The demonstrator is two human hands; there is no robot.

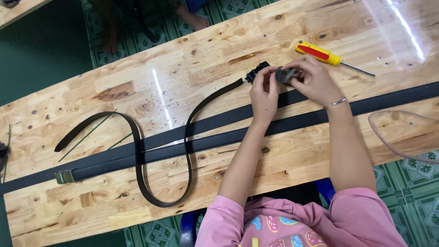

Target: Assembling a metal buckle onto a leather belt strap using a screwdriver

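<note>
Left hand [264, 89] and right hand [312, 78] each pinch the small grey metal buckle [284, 74] at the black leather belt [183, 137] end on the wooden table [137, 77].

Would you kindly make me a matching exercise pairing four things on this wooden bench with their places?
Things:
1. screwdriver
2. dark belt
3. metal clip
4. small dark part

Places:
A. curled in loops across the long straps
B. between both hands
C. beyond the hands, near the far edge
D. on a strap's end at the image's left

Pairs: 1-C, 2-A, 3-D, 4-B
</note>
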